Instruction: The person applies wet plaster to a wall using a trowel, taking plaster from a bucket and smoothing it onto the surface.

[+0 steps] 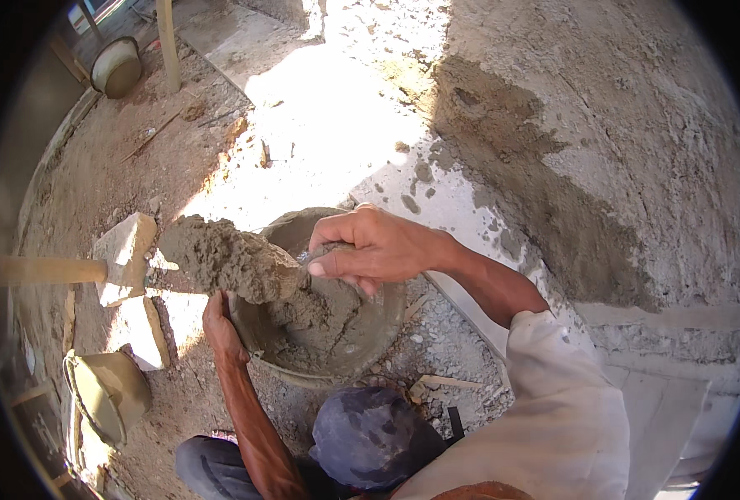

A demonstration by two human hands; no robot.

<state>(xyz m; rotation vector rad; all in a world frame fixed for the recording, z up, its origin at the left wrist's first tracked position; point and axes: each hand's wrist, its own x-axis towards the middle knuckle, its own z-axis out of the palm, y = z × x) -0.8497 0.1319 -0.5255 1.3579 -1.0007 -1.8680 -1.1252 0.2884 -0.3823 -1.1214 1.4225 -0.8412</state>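
Observation:
My right hand (360, 248) is wrapped round the handle of a trowel, whose blade lies under a big heap of wet grey mortar (216, 254) over the left side of a round mixing tub (341, 367). The blade itself is mostly hidden by the mortar. My left hand (224, 329) grips the tub's left rim. More mortar (320, 325) lies inside the tub. To its right, a plastered surface (537, 200) carries a dark patch of wet mortar, with splatters along the pale strip beside it.
Pale blocks (124, 250) and a wooden post (41, 268) stand at the left, with a bucket (107, 400) below them. Another bucket (116, 67) and an upright timber (168, 46) are at the upper left. My knee (370, 437) is below the tub.

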